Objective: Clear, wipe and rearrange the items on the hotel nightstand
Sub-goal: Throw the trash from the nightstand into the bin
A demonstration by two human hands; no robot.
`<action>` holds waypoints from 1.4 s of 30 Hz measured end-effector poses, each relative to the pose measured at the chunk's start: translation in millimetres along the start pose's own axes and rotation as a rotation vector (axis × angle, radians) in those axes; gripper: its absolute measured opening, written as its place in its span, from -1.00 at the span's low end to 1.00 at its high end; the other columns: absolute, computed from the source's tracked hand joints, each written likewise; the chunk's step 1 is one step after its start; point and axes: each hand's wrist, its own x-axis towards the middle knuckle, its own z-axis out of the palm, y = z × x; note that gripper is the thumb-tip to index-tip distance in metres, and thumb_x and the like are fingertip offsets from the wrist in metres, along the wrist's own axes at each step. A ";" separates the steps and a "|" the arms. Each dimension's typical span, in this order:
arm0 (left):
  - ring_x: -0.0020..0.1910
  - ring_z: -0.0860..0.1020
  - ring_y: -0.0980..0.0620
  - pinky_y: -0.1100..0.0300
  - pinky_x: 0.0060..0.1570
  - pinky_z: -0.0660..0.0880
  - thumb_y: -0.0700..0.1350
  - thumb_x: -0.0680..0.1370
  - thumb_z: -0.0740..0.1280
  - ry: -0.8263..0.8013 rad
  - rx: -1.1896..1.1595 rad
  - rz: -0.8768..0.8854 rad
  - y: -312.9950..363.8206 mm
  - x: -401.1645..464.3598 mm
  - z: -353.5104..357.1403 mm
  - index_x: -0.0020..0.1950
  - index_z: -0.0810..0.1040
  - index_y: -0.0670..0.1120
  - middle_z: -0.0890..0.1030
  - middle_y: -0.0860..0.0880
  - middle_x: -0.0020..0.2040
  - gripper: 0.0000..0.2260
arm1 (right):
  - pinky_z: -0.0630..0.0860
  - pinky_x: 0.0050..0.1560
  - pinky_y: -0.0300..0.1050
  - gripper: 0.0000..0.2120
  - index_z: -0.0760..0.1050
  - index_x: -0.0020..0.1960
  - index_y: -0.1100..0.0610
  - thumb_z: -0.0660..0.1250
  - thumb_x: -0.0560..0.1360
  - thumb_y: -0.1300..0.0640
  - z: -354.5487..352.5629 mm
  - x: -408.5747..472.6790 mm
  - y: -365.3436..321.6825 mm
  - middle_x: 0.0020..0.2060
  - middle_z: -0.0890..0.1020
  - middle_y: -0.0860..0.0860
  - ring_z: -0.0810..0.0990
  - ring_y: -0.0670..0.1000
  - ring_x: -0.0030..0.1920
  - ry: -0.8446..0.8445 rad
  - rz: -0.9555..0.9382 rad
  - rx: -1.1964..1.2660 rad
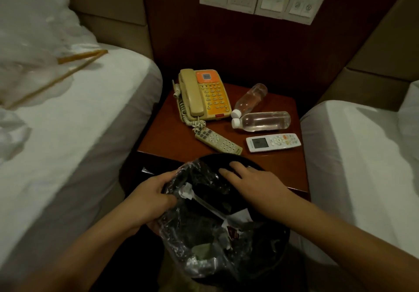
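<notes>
Clearing stage: left hand (151,195) pinches the bin liner (192,228) at bottom centre, right hand (251,179) flat and open on the black tray (247,163). Next, probably tip it in.

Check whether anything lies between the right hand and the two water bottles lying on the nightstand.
Partly. The right hand rests on the bin bag at the nightstand's front edge. The white remote lies just in front of the nearer bottle; the farther bottle lies behind that.

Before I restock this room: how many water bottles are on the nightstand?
2. Both lie on their sides right of the telephone: one water bottle angled toward the wall, the other water bottle just in front, above the white remote. None looks hidden.
</notes>
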 end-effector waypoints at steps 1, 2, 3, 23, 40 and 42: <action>-0.07 0.69 -0.04 -0.13 0.00 0.61 -0.27 0.34 0.34 0.038 -0.006 0.004 -7.5 -6.9 -2.1 0.21 0.54 0.27 0.71 0.01 0.00 -0.44 | 0.43 -0.25 -0.06 -0.17 -0.09 0.53 0.05 0.34 0.44 0.27 -0.7 5.2 -5.9 0.38 0.22 0.13 0.46 0.16 0.17 0.017 -0.018 -0.034; -0.08 0.69 -0.01 -0.09 -0.01 0.62 -0.31 0.38 0.34 0.073 -0.007 0.012 -16.5 -13.7 -4.1 0.17 0.54 0.30 0.71 0.03 -0.02 -0.45 | 0.41 -0.27 -0.05 -0.22 -0.04 0.52 0.08 0.32 0.44 0.28 -1.1 10.0 -11.8 0.31 0.30 0.14 0.48 0.16 0.13 0.037 -0.045 -0.059; -0.08 0.69 0.05 -0.03 -0.01 0.62 -0.35 0.42 0.33 0.115 -0.001 0.021 -25.7 -21.0 -5.6 0.12 0.53 0.34 0.71 0.07 -0.04 -0.43 | 0.39 -0.28 -0.04 -0.29 0.06 0.49 0.12 0.31 0.44 0.29 0.4 14.3 -17.6 0.23 0.37 0.13 0.49 0.15 0.09 0.064 -0.086 -0.070; -0.06 0.62 0.02 0.16 -0.29 0.59 -0.12 0.49 0.36 0.111 0.122 -0.149 -181.4 14.8 66.9 0.39 0.31 0.34 0.61 0.04 0.14 -0.43 | 0.41 -0.42 -0.07 -0.73 0.46 -0.14 0.11 0.16 0.60 -0.04 210.5 -22.2 -59.7 -0.34 0.52 -0.01 0.50 -0.01 -0.38 0.310 0.748 0.887; 0.11 0.56 -0.02 0.11 -0.07 0.59 -0.29 0.54 0.34 -0.111 0.079 -0.073 -258.8 161.1 202.3 0.43 0.36 0.08 0.54 0.02 0.13 -0.48 | 0.41 -0.33 -0.05 -0.65 0.47 -0.19 0.17 0.16 0.59 -0.07 387.9 -56.3 -9.9 -0.41 0.55 0.13 0.52 0.13 -0.37 0.355 1.264 1.014; 0.13 0.57 -0.04 0.01 -0.01 0.62 -0.26 0.54 0.34 -0.116 0.068 -0.062 -267.7 168.6 202.7 0.41 0.39 0.11 0.56 0.02 0.15 -0.51 | 0.41 -0.33 -0.04 -0.66 0.47 -0.20 0.19 0.19 0.59 -0.04 396.7 -54.9 -8.2 -0.42 0.54 0.13 0.52 0.13 -0.38 0.395 1.254 1.038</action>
